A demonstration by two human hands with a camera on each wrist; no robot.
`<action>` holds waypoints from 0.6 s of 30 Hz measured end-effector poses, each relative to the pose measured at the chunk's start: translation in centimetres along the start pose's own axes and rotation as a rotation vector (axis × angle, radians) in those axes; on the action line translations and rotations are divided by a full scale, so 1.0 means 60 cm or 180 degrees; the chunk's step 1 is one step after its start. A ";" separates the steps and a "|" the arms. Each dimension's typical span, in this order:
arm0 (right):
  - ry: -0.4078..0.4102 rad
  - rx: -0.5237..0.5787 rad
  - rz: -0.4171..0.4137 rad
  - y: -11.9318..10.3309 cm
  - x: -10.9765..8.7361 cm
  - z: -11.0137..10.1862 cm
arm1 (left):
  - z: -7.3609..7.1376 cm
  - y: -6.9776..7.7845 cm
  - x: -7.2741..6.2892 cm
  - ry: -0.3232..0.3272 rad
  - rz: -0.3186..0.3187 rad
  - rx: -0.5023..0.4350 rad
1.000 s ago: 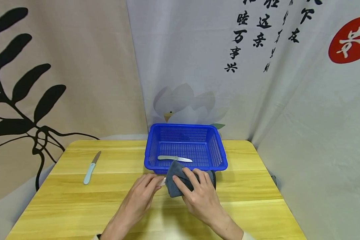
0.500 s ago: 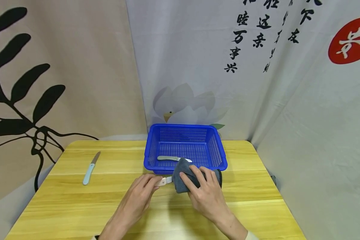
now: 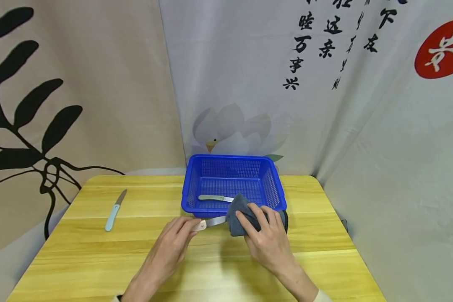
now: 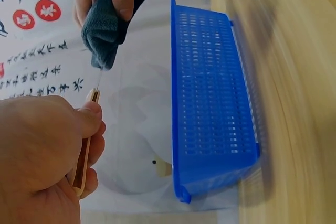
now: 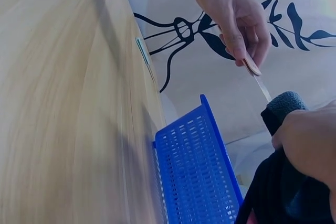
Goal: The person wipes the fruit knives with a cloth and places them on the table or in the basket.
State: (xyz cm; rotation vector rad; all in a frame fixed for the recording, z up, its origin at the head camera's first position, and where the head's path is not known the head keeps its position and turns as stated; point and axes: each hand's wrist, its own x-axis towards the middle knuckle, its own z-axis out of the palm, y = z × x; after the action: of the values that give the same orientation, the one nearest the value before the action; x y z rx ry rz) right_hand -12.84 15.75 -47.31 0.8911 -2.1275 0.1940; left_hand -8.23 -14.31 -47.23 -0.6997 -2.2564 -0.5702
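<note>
Head: folding knife (image 3: pixel 213 222) gripped in left hand (image 3: pixel 172 242), far end covered by grey-blue cloth (image 3: pixel 238 218) pinched in right hand (image 3: pixel 268 241).
Held above table (image 3: pixel 79 264), just before blue basket (image 3: pixel 226 184) containing grey-handled knife (image 3: pixel 211 198); light-blue-handled knife (image 3: pixel 115 212) laid at left. Left wrist: slotted handle (image 4: pixel 81 171) enclosed by left hand. Right wrist: bare blade (image 5: pixel 262 88) seen between left hand and cloth.

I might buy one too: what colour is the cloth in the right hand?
The cloth is blue-grey with a dark edge, seen best in the head view.
</note>
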 end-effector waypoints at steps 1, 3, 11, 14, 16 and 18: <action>-0.0016 0.0000 0.0022 0.002 -0.001 -0.001 | 0.000 -0.001 -0.001 -0.0004 -0.0028 -0.0023; -0.0046 0.0012 0.0073 0.007 -0.003 -0.003 | -0.002 -0.002 -0.002 -0.0020 -0.0128 -0.0106; -0.0068 0.0159 0.0194 0.017 -0.009 -0.012 | -0.006 -0.002 -0.004 -0.0019 -0.0841 -0.0858; -0.0048 0.0205 0.0188 0.015 -0.010 -0.012 | -0.006 -0.001 -0.005 -0.0051 -0.0989 -0.1026; -0.0017 0.0220 0.0180 0.014 -0.010 -0.011 | -0.006 0.001 -0.005 -0.0088 -0.1075 -0.1121; 0.0020 0.0227 0.0174 0.012 -0.009 -0.010 | -0.006 0.003 -0.005 -0.0130 -0.1166 -0.1251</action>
State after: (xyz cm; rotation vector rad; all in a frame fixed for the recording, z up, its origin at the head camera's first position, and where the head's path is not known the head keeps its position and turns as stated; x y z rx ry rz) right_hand -12.70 16.82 -47.22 0.8728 -2.1522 0.3019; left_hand -7.77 -14.46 -47.16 -0.4816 -2.3493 -1.2092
